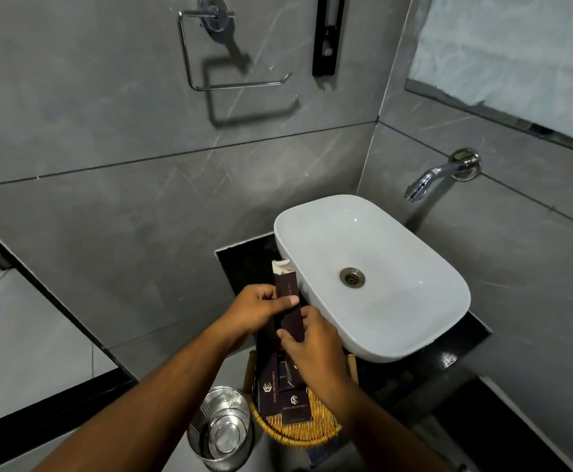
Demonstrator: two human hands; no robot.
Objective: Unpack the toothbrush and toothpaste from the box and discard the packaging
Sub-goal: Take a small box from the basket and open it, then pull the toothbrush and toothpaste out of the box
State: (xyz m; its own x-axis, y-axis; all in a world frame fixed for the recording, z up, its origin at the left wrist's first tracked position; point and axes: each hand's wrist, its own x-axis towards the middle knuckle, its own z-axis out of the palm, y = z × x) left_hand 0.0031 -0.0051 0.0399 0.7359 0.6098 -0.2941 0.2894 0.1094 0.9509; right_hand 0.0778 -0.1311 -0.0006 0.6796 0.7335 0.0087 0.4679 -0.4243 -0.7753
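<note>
Both hands grip a slim dark box [286, 294] beside the sink [414, 321]. The left hand [261, 310] holds its middle; the right hand [312, 342] clasps its lower end.

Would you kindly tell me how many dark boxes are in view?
4: one held in both hands, three in the woven basket at; more may be hidden.

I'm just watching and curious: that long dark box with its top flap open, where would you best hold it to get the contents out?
Probably by its lower half, across the narrow sides, coming from the left as the left hand does. The dark box is long and slim, and its open flap points away toward the sink. Gripping low keeps that open end free for the right hand to pull things out.
</note>
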